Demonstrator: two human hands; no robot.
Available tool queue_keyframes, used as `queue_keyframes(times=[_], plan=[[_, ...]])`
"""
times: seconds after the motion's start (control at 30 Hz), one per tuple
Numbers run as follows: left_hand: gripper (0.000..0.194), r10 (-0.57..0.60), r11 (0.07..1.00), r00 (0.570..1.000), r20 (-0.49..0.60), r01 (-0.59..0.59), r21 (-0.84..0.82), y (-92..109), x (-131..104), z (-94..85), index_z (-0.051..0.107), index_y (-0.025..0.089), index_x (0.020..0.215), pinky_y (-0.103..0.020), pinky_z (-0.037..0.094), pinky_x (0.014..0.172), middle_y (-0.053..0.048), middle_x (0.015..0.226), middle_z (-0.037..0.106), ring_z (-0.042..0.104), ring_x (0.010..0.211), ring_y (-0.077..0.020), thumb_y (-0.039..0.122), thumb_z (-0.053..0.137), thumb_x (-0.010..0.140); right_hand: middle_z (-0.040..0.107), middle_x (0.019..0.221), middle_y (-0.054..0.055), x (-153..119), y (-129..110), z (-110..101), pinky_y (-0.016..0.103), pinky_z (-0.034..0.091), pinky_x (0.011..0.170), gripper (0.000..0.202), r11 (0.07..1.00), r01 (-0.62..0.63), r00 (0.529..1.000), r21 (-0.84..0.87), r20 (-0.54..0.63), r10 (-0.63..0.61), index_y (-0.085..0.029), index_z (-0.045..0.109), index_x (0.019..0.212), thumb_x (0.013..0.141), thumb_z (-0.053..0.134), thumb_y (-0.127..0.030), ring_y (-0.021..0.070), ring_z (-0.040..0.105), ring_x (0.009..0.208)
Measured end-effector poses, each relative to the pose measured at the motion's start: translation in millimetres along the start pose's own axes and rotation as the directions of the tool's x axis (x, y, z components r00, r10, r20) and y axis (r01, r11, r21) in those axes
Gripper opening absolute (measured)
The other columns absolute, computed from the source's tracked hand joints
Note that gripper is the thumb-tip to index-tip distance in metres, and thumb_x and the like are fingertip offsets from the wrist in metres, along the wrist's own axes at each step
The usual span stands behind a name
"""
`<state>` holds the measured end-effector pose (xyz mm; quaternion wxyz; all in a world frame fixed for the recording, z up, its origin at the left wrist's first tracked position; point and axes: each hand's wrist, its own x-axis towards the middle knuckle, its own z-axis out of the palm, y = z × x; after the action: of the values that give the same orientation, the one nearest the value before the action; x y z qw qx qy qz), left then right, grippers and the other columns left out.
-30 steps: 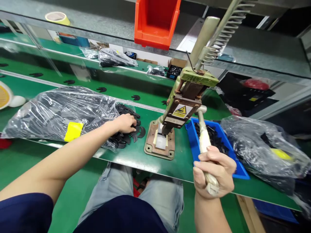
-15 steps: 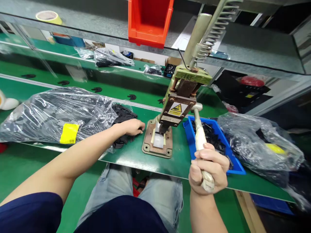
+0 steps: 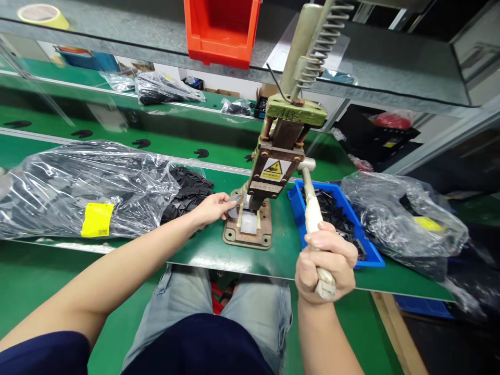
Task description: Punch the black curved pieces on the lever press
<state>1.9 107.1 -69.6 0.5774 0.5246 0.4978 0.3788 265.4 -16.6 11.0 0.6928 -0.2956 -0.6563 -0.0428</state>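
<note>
Between its thumb and fingers my left hand (image 3: pixel 213 209) pinches a flat dark plastic part (image 3: pixel 234 204), held at the left side of the hand press (image 3: pixel 275 166), by its ram. The press base (image 3: pixel 230 237) carries a pale block (image 3: pixel 249 223) below the ram. My right hand (image 3: pixel 327 260) is wrapped round the tape-covered press lever (image 3: pixel 313 213), which slants down toward me. Just left of my left hand, a pile of black plastic parts (image 3: pixel 191 183) spills from a clear plastic bag (image 3: pixel 128 177) with a yellow label (image 3: pixel 97 220).
Right of the press stands a blue bin (image 3: pixel 377 259) of small dark parts, with another clear bag (image 3: pixel 406 229) beyond it. Behind, black parts (image 3: pixel 201 153) lie spaced along a green belt (image 3: pixel 167 143). A red bin (image 3: pixel 221 52) sits on the shelf overhead.
My left hand has moved right from the pile to the press and now shows a flat dark part in its fingers. My right hand still grips the lever. The view has shifted slightly.
</note>
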Motion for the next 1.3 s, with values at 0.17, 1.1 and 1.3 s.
queue_keyframes(times=[0.17,1.1,1.3], plan=[[0.034,-0.106,0.992,0.994,0.042,0.102,0.074,12,7,20.9,0.059,0.017,0.082,-0.017,0.035,0.042,0.003,0.053,0.064,0.049,0.039,-0.0063,0.043,0.078,0.092,0.068,0.078,-0.001,0,1,-2,0.069,0.055,0.109,0.016,1.000,-0.012,0.999,-0.019,0.051,0.013,-0.025,0.061,0.074,0.087,0.069,-0.026,0.0253,0.071,0.100],[0.017,0.132,0.709,0.979,0.156,-0.204,0.675,59,37,-61.5,0.071,0.019,0.096,-0.026,0.051,0.071,-0.004,0.089,0.074,0.067,0.078,-0.0172,0.034,0.067,0.089,0.070,0.083,-0.002,8,13,-8,0.066,0.056,0.107,0.013,0.997,0.044,0.990,0.070,0.132,-0.053,-0.024,0.066,0.088,0.080,0.077,-0.023,0.0217,0.069,0.089],[0.036,0.059,0.094,0.978,0.199,-0.204,0.974,43,35,-97.1,0.077,0.021,0.114,-0.038,0.045,0.105,-0.013,0.123,0.074,0.063,0.120,-0.0323,0.043,0.074,0.085,0.065,0.103,0.004,12,18,-5,0.059,0.059,0.101,0.011,0.998,0.054,0.992,-0.013,0.118,-0.052,-0.024,0.074,0.090,0.080,0.078,-0.025,0.0195,0.064,0.092]])
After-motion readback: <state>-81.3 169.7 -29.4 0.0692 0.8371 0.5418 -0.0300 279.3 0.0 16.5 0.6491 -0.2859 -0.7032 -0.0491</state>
